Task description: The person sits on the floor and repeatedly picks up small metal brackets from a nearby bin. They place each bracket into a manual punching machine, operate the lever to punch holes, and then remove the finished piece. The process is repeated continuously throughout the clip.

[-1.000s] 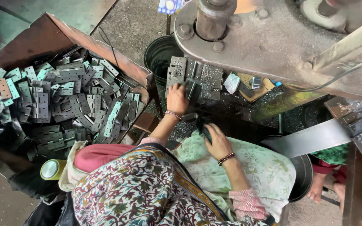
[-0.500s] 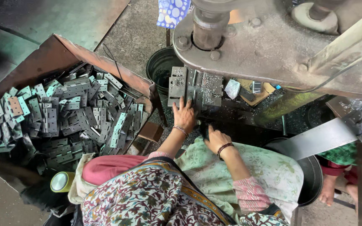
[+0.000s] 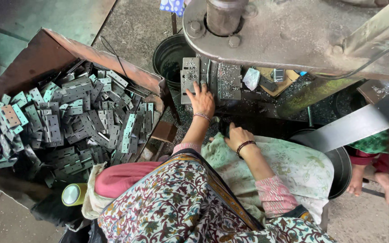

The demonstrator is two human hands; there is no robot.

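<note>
Where the pale cloth (image 3: 293,166) covers the lap, the right hand (image 3: 237,137) is curled around a dark object (image 3: 223,127). Farther off, the left hand (image 3: 202,100) is laid flat, fingers spread, on a grey metal plate (image 3: 189,78) at the press bed's (image 3: 248,96) near edge.

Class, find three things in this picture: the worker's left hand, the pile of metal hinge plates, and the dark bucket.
left hand (image 3: 202,100), head view, on the back of the hand.
pile of metal hinge plates (image 3: 68,121), head view, on a plate mid-pile.
dark bucket (image 3: 169,56), head view, on its inner wall.
</note>
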